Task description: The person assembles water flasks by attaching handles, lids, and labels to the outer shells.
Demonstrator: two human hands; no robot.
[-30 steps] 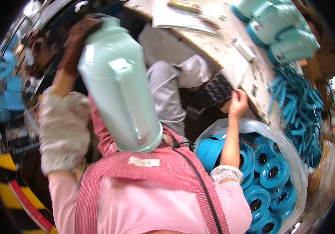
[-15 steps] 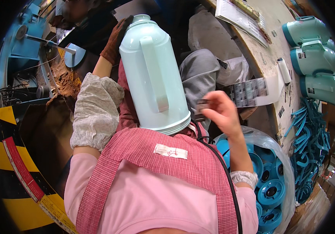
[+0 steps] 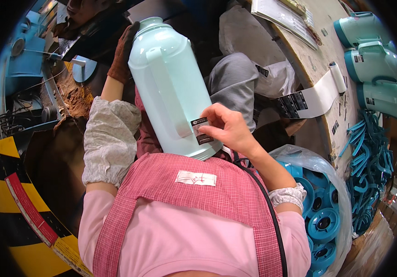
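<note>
So the big change is the bare right hand [image 3: 226, 127]: half a second ago it's a blur just off the jug, now it's right on it. Thumb and fingers pinch a small black rectangular label [image 3: 201, 134] against the lower side of the pale mint-green glossy plastic jug [image 3: 180, 90], just beside the foot of its handle. A full second back, that hand is over at the white strip with black labels [image 3: 316, 98], which now droops over the edge of the pale, scuffed tabletop [image 3: 327, 55].

The jug itself leans over the lap, mouth pointing away, base near the apron. The left hand in a brown glove [image 3: 122, 55] is up by its neck, same as before; most of the fingers are hidden, so I can't tell how tightly they close.

My read: fetching the label is done and placing it is underway. Can't tell if it's actually stuck down yet.
</note>
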